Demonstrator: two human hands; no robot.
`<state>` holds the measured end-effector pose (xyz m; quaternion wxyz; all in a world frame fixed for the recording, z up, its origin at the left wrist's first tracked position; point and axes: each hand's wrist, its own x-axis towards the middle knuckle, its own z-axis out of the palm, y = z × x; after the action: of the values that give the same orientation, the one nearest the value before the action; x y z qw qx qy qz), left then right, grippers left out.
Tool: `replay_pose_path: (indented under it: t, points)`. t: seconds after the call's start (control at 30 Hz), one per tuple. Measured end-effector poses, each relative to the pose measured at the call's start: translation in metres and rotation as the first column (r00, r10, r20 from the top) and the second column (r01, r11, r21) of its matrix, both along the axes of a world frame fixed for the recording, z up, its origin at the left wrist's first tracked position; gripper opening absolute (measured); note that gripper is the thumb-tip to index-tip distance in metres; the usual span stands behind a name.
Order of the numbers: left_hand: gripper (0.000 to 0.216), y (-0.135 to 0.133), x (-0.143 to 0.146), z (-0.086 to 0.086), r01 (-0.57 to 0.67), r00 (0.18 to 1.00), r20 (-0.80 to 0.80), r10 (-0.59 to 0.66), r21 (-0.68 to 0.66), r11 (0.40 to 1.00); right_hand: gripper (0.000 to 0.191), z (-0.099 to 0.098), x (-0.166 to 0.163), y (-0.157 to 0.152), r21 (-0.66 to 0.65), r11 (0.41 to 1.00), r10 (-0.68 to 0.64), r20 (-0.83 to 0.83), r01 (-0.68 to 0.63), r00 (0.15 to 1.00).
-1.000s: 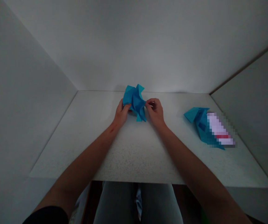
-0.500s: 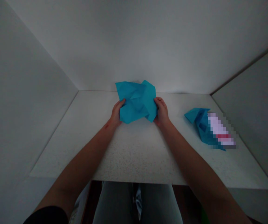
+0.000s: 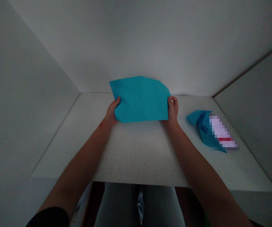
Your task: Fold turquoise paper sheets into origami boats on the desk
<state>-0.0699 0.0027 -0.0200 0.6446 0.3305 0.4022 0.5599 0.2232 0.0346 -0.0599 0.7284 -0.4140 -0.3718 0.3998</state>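
Note:
A creased sheet of blue paper (image 3: 141,99) is stretched between my hands, above the far part of the white table. My left hand (image 3: 112,111) grips its left edge, thumb on the front and the other fingers behind it. On the opposite edge my right hand (image 3: 172,108) pinches the paper, with fingertips curled at the upper side. The sheet's upper right corner bends away, and its lower left corner is folded or curled.
On the right of the white table (image 3: 136,157) lies a crumpled piece of blue paper (image 3: 203,127) with darker patches, beside a blurred-out pale item (image 3: 222,130). White walls (image 3: 138,37) close in the back and both sides. The table's front edge is by my legs.
My hands have moved apart, and the blue paper between them has gone from crumpled and folded over to spread wide and flatter. The things on the right have stayed put.

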Motion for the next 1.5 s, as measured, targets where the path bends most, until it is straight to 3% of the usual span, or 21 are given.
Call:
replay_pose_path:
  t: [0.13,0.3,0.43,0.57,0.7,0.77,0.83,0.9,0.93,0.97,1.03,1.1,1.23,1.37,1.5]
  points:
    - [0.055,-0.006,-0.030,0.016,-0.018,0.971,-0.237,0.008,-0.039,0.999,0.058,0.005,0.000,-0.006,0.021,0.998,-0.060,0.093,0.058,0.994]
    - [0.052,-0.038,-0.080,0.034,-0.092,0.816,-0.578,0.022,-0.092,0.992,0.053,0.016,-0.013,-0.018,0.004,0.997,0.080,0.224,-0.083,0.971]
    - [0.045,-0.091,-0.117,0.045,-0.255,0.697,-0.712,0.086,-0.134,0.957,0.048,0.022,-0.021,-0.021,-0.046,0.989,0.149,0.178,-0.143,0.973]
    - [0.038,-0.157,-0.135,0.045,-0.474,0.658,-0.723,0.212,-0.179,0.862,0.046,0.024,-0.024,-0.021,-0.077,0.983,0.176,0.166,-0.165,0.970]
    - [0.065,-0.221,-0.135,0.033,-0.649,0.553,-0.748,0.366,-0.112,0.752,0.040,0.025,-0.025,-0.023,-0.016,0.986,0.164,0.198,-0.164,0.967]
    - [0.085,-0.251,-0.131,0.026,-0.707,0.412,-0.821,0.395,-0.014,0.707,0.036,0.026,-0.026,-0.024,0.027,0.991,0.122,0.202,-0.131,0.972]
    - [0.101,-0.274,-0.126,0.022,-0.701,0.115,-0.898,0.426,0.230,0.675,0.035,0.027,-0.026,-0.023,0.046,0.993,0.099,0.197,-0.110,0.975]
    - [0.095,-0.285,-0.120,0.023,-0.553,-0.192,-0.874,0.447,0.473,0.686,0.033,0.026,-0.026,-0.023,0.049,0.993,0.101,0.192,-0.112,0.976]
    - [0.082,-0.284,-0.118,0.026,-0.441,-0.272,-0.849,0.453,0.529,0.725,0.033,0.026,-0.026,-0.022,0.048,0.992,0.106,0.192,-0.117,0.976]
    - [0.067,-0.277,-0.117,0.029,-0.323,-0.300,-0.839,0.453,0.536,0.780,0.033,0.025,-0.026,-0.021,0.047,0.991,0.112,0.194,-0.123,0.975]
    - [0.048,-0.253,-0.115,0.035,-0.089,-0.232,-0.880,0.415,0.444,0.892,0.033,0.024,-0.027,-0.020,0.047,0.991,0.117,0.198,-0.129,0.973]
    - [0.056,-0.220,-0.114,0.037,0.048,-0.189,-0.921,0.340,0.337,0.940,0.033,0.023,-0.027,-0.019,0.043,0.991,0.118,0.193,-0.129,0.974]
    - [0.079,-0.170,-0.105,0.021,0.047,-0.213,-0.974,0.077,0.068,0.997,0.031,0.022,-0.028,-0.018,0.020,0.991,0.127,0.178,-0.133,0.976]
    - [0.087,-0.155,-0.095,0.004,-0.068,-0.240,-0.969,0.060,0.079,0.995,0.035,0.022,-0.028,-0.017,0.000,0.989,0.146,0.178,-0.149,0.973]
    - [0.090,-0.141,-0.085,0.009,-0.232,-0.239,-0.970,0.040,0.097,0.968,0.041,0.025,-0.028,-0.019,-0.025,0.985,0.171,0.194,-0.170,0.966]
